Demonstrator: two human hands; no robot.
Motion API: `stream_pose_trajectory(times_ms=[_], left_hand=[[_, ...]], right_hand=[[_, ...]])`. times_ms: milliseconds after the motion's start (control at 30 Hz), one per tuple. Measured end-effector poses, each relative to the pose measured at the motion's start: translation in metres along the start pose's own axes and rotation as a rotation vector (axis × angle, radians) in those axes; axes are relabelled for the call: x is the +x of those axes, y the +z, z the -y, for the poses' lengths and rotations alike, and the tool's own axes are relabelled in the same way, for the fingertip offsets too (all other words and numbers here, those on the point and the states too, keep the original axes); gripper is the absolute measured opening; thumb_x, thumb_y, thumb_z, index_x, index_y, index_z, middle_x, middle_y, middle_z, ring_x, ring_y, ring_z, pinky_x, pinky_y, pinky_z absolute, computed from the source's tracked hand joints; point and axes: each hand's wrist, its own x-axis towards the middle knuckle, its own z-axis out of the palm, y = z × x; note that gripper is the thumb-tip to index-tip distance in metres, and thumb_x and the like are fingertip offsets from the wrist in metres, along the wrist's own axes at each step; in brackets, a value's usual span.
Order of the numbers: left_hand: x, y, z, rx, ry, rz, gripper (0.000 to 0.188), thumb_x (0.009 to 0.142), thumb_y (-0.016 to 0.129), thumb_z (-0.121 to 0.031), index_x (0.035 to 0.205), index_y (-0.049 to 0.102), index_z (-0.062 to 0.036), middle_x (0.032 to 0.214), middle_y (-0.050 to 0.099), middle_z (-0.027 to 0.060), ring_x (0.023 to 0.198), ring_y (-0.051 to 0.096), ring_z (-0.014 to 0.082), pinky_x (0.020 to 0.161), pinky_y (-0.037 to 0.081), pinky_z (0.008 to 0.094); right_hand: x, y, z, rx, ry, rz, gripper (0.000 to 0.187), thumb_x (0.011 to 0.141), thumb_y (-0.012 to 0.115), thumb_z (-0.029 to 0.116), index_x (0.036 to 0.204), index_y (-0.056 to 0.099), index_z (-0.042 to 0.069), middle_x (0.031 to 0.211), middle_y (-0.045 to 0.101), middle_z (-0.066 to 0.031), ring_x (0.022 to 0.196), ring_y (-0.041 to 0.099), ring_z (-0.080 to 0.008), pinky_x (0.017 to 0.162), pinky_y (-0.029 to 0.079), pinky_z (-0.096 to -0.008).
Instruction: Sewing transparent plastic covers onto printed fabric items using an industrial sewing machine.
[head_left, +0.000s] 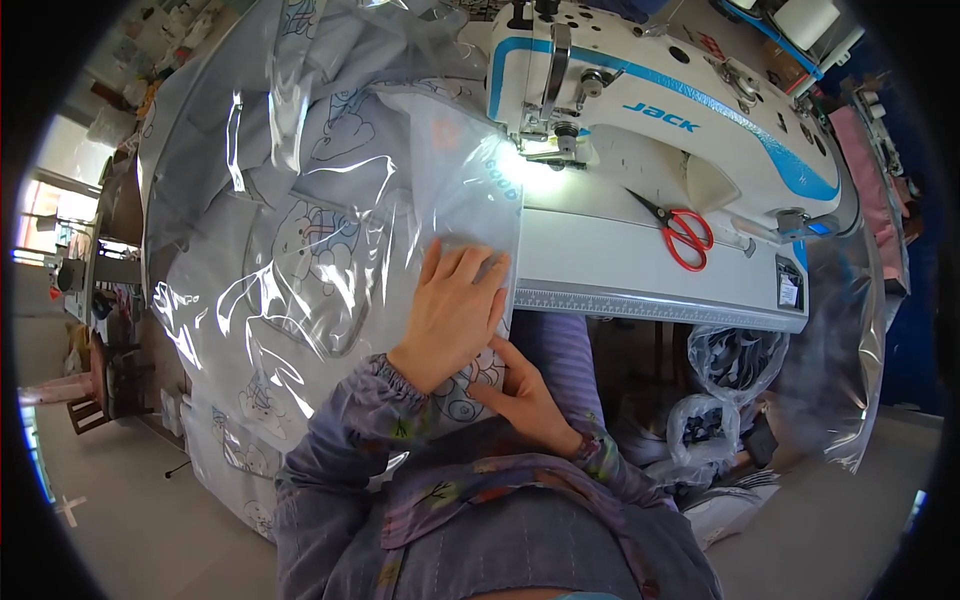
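A large grey sheet (400, 255) with cartoon line prints lies under shiny clear plastic (235, 290), reaching up to the lit needle area of the white and blue sewing machine (600, 85). On its right-hand strip, my left hand (450, 315) rests flat, fingers stretched forward. Just below and to the right, my right hand (530, 400) is closed on the sheet's near right edge, thumb over a printed patch. Part of that grip is hidden. The presser foot (552, 155) stands beyond both hands, close to the sheet's right border.
Red-handled scissors (688, 240) lie on the machine bed (600, 255), right of the sheet. A metal ruler strip (640, 303) runs along the bed's front edge. Plastic bags (735, 360) of dark scraps sit below, and a thread cone (805, 18) stands at the back right.
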Motion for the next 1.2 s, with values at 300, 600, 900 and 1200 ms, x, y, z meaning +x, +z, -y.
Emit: stream_pose_trajectory(times_ms=[300, 600, 900, 1200], left_hand=[[0.029, 0.012, 0.004, 0.111, 0.048, -0.023, 0.038, 0.089, 0.070, -0.018, 0.126, 0.069, -0.0078, 0.116, 0.063, 0.0074, 0.115, 0.062, 0.0263, 0.117, 0.037, 0.0548], [0.046, 0.025, 0.007, 0.257, 0.132, -0.064, 0.041, 0.086, 0.068, -0.018, 0.122, 0.069, 0.0019, 0.119, 0.069, 0.0112, 0.119, 0.062, 0.0243, 0.116, 0.039, 0.0486], [0.051, 0.027, 0.008, 0.300, 0.165, -0.054, 0.046, 0.085, 0.061, -0.013, 0.128, 0.065, 0.0055, 0.130, 0.067, 0.0162, 0.130, 0.059, 0.0276, 0.113, 0.046, 0.0409], [0.049, 0.031, 0.009, 0.295, 0.153, -0.070, 0.049, 0.084, 0.062, -0.014, 0.129, 0.064, 0.0061, 0.131, 0.066, 0.0170, 0.132, 0.057, 0.0272, 0.113, 0.045, 0.0389]], right_hand=[[0.003, -0.004, 0.018, 0.036, 0.046, -0.051, 0.070, 0.101, 0.060, -0.004, 0.162, 0.028, 0.004, 0.148, 0.052, -0.0076, 0.134, 0.050, -0.0140, 0.112, 0.042, -0.0324], [0.016, -0.014, 0.012, 0.022, 0.000, -0.050, 0.074, 0.100, 0.058, -0.006, 0.165, 0.022, 0.005, 0.152, 0.048, -0.0079, 0.138, 0.047, -0.0145, 0.114, 0.040, -0.0327], [0.019, -0.018, 0.015, 0.096, -0.010, -0.038, 0.074, 0.104, 0.053, -0.003, 0.166, 0.016, 0.008, 0.159, 0.042, -0.0096, 0.144, 0.043, -0.0200, 0.117, 0.038, -0.0390], [0.016, -0.021, 0.020, 0.367, 0.025, -0.096, 0.066, 0.104, 0.052, -0.002, 0.163, 0.023, 0.005, 0.159, 0.039, -0.0096, 0.145, 0.039, -0.0155, 0.115, 0.036, -0.0303]])
